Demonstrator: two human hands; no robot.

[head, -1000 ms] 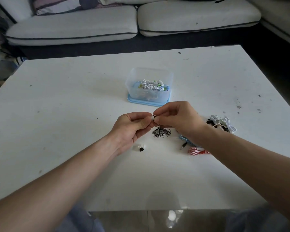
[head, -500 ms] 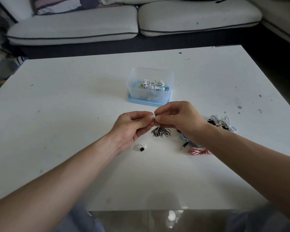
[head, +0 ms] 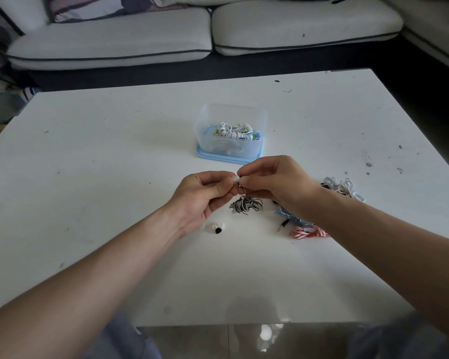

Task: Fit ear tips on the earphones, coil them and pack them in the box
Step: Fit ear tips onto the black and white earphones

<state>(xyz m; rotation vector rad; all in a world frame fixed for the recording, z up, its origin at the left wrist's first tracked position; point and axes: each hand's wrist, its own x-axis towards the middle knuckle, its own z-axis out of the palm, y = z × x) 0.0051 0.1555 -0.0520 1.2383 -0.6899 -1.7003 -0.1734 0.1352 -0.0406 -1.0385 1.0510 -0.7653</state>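
My left hand [head: 205, 193] pinches a small white ear tip [head: 235, 179] between thumb and forefinger. My right hand [head: 275, 182] meets it fingertip to fingertip and pinches the earbud of the black-and-white earphones [head: 246, 204], whose coiled cable hangs down onto the table. The earbud itself is hidden by my fingers. Beyond my hands stands a clear plastic box [head: 208, 123] on a blue lid, holding coiled white and coloured earphones [head: 231, 129]. Loose ear tips, white ones and a black one [head: 218, 230], lie by my left wrist.
More coiled earphones lie under and beside my right forearm: a blue set [head: 289, 217], a pink set [head: 305, 232] and a white set [head: 345, 187]. The white table [head: 114, 151] has small dark specks. A grey sofa [head: 109, 40] stands behind the table.
Almost nothing has changed: both hands stay pinched together at the ear tip, and the hanging coil shifts only slightly.
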